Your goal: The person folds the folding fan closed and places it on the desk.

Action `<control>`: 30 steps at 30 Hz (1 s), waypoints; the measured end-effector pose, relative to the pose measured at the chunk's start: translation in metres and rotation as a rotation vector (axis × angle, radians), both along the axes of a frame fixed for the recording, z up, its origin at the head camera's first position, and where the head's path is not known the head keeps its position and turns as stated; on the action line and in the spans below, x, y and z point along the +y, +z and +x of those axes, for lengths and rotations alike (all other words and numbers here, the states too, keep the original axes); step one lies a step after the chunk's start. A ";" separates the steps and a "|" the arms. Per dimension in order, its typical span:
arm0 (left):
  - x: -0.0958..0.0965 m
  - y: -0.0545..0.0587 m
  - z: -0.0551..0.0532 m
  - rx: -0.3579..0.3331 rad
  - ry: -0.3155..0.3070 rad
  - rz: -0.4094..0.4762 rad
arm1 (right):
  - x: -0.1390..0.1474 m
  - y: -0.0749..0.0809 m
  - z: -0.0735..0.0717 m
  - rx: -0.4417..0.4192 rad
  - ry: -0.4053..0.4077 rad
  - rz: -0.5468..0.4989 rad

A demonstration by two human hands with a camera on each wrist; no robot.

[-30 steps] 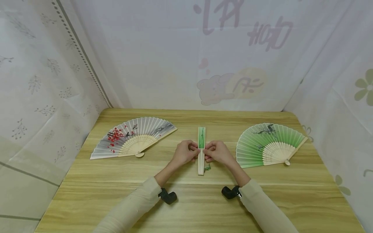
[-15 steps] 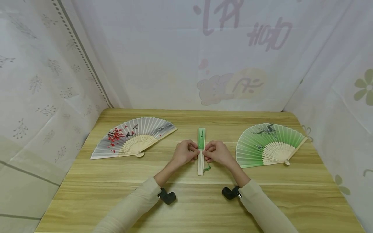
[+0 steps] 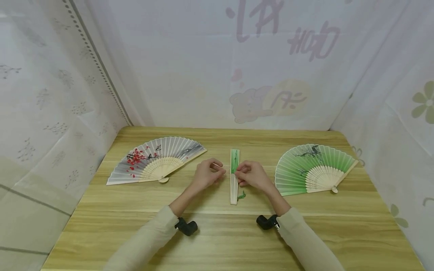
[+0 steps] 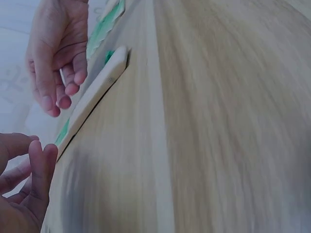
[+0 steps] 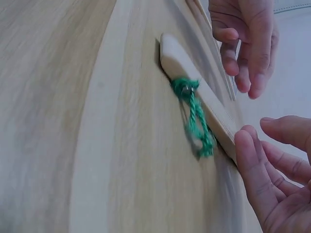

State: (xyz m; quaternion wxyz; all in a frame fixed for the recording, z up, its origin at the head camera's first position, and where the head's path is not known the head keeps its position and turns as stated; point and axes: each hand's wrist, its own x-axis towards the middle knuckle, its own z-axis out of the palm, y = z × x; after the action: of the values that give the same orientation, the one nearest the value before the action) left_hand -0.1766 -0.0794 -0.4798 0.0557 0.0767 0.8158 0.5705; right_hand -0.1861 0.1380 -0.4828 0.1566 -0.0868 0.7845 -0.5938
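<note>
A folded hand fan, with pale ribs and green cloth, lies lengthwise at mid-table. My left hand hovers just left of it, holding nothing, its fingers loosely bent and apart from the fan. On the other side, my right hand is close against the fan's right edge. In the right wrist view the thumb and fingers of the right hand are spread, with fingertips beside the ribs; whether they touch is hard to tell. A green cord loop hangs from the fan's near end onto the table.
To the left lies a spread grey fan with red blossoms. A spread green fan with a dark bird lies at the right. All rest on a wooden table, bounded by a printed cloth at the back and sides.
Both hands held the folded fan's edges before. The left hand has let go and moved left; the right hand's fingers have loosened and stayed near the fan, which lies in nearly the same place.
</note>
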 end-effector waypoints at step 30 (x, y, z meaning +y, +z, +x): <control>-0.150 0.016 0.041 -0.012 0.235 0.052 | -0.093 0.009 -0.023 -0.185 0.123 -0.289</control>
State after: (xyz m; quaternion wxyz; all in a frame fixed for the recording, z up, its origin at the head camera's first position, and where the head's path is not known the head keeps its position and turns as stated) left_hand -0.1352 -0.2291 -0.4636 -0.0088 -0.0213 0.8038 0.5945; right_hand -0.2091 0.0454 -0.4739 0.2499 -0.1013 0.6664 -0.6952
